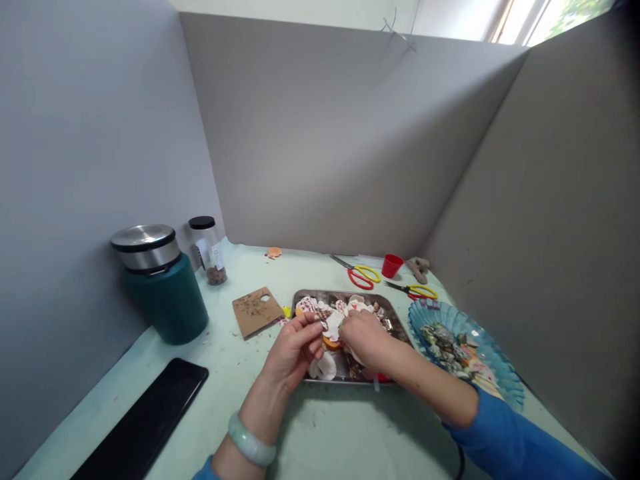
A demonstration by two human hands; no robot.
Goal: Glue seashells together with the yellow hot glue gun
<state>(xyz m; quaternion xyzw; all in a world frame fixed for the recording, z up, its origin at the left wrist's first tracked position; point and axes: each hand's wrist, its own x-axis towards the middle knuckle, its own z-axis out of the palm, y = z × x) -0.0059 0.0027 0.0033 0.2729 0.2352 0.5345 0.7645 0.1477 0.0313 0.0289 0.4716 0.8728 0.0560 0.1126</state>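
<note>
My left hand (299, 347), with a jade-like bangle on its wrist, pinches a small brown-and-white patterned piece (324, 315) between thumb and forefinger. It is too small to name. My right hand (366, 337) is over the metal tray (400, 327), its fingers curled down and pinched together. What they hold, if anything, is hidden. White petal-like pieces (324, 367), some speckled red, lie in the tray with an orange piece (331, 343) and small brown bits. Both hands are close together above these pieces.
Left stand a green flask (170, 300), a jar (209, 253), a brown board (257, 312) and a black phone-like slab (145, 420). Behind the tray are yellow-and-red scissors (361, 275), smaller scissors (415, 291) and a red cup (392, 265). A blue plate (500, 360) holds grey-green pieces at right.
</note>
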